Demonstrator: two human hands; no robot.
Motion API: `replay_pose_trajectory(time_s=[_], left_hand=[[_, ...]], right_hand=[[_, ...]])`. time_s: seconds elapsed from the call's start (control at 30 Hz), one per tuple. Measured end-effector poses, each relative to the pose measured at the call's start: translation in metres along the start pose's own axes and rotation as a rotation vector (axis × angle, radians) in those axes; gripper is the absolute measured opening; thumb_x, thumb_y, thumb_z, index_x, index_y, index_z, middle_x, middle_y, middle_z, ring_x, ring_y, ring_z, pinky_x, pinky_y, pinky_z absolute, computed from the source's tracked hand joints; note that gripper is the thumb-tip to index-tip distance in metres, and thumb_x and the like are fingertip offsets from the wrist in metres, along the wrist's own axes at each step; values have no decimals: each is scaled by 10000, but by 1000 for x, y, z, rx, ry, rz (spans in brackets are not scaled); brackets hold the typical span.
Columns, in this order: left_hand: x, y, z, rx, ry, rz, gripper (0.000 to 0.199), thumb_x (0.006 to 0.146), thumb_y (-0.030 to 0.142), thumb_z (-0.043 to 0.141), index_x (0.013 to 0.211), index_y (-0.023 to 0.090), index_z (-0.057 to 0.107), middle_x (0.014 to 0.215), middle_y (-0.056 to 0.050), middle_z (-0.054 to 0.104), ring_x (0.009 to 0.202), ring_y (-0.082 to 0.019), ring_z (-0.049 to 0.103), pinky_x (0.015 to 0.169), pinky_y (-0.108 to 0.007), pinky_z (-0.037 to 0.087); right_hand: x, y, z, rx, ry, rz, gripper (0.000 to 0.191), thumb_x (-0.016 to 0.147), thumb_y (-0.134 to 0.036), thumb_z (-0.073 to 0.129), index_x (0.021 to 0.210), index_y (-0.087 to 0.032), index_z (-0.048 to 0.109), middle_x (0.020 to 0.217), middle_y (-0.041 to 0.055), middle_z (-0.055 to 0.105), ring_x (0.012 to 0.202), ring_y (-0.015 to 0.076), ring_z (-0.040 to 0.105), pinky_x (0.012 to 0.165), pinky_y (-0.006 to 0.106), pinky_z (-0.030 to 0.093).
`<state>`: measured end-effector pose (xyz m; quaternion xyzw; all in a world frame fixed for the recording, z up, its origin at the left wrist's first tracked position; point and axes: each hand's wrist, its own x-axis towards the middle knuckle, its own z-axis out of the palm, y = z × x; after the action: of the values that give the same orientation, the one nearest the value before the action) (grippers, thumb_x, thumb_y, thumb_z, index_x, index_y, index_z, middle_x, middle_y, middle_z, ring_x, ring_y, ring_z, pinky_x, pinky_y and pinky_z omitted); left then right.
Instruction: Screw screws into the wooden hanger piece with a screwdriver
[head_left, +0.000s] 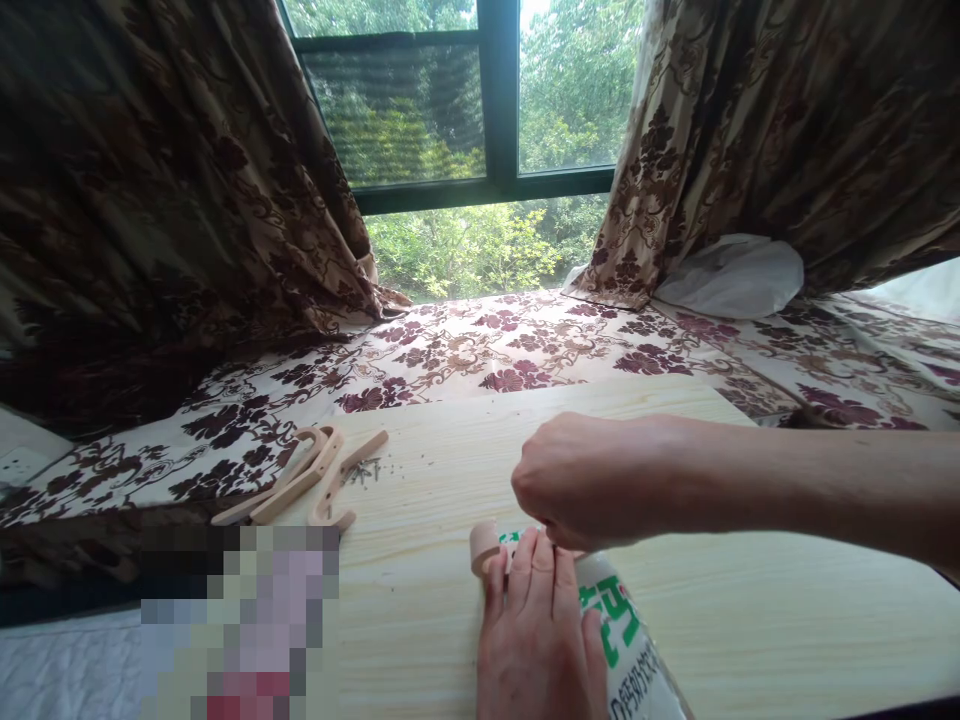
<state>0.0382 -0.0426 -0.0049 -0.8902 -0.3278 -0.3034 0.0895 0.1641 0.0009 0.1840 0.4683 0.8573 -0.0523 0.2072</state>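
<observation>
My left hand [536, 630] lies over a curved wooden piece [484, 548], its fingers pressing it down on a white package [626, 625] with green and black print. Only the piece's rounded end shows plainly; the rest is under my fingers. Just above those fingers, my right hand [574, 480] is closed in a fist, reaching in from the right. Whatever it grips is hidden behind the knuckles. On the left of the board, several similar bent wooden pieces [330, 475] lie together, with small screws [365, 470] scattered beside them.
A pale wood-grain board [427, 620] carries all of this. Behind it a flowered cloth [480, 345] covers the ledge below a window [499, 100], with patterned curtains [660, 150] on both sides. A white bag [739, 275] rests at the right. The lower left is pixelated.
</observation>
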Motion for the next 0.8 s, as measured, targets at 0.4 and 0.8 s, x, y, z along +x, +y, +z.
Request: replay_pose_trajectory(time_s=[0.4, 0.8], left_hand=[[1, -2, -2, -7, -25, 5, 403, 929, 287, 274, 1209, 165, 537, 1221, -45, 597, 1173, -224, 493, 1015, -428, 357], [1, -11, -5, 38, -66, 109, 460, 904, 324, 402, 1325, 141, 442, 1343, -16, 522, 1233, -200, 465, 994, -395, 416]], right_hand=[[3, 2, 1, 27, 0, -11, 140, 708, -141, 577, 712, -129, 716, 543, 51, 605, 439, 120, 447, 399, 253, 271], [0, 13, 3, 140, 14, 41, 139, 732, -142, 593, 749, -170, 728, 648, 55, 664, 510, 121, 453, 477, 274, 309]])
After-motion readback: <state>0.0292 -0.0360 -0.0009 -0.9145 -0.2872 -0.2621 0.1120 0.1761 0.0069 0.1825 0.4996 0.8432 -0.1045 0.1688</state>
